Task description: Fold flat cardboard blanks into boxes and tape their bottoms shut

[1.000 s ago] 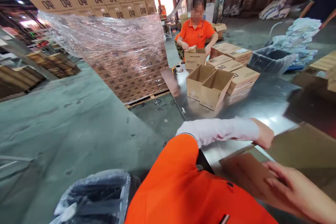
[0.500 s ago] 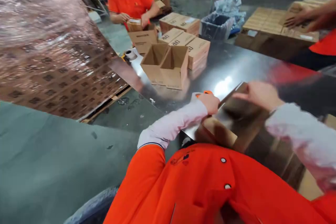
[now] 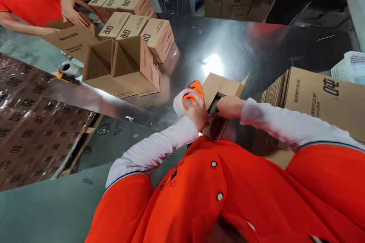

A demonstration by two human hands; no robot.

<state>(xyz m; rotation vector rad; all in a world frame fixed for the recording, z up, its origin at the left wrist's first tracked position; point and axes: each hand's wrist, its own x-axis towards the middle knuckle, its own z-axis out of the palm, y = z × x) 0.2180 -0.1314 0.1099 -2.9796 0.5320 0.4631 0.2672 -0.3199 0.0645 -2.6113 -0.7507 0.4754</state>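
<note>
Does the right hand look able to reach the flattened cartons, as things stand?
Probably yes: the flattened cartons stand close beside the right forearm and nothing visible blocks them, though the right hand is at the open-flapped carton.

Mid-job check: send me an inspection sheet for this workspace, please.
Surface: metal table, shiny, with a bright glare spot.
Job's things: small carton, partly open; orange tape dispenser beside it.
Clutter: white scrap near the table's edge.
Grippers: left hand holds the tape dispenser; right hand at the carton's opening, grip hidden.
Cables: nothing seen.
Surroundings: two open boxes, flat cartons, lined bin, co-worker's hand at a box.
</note>
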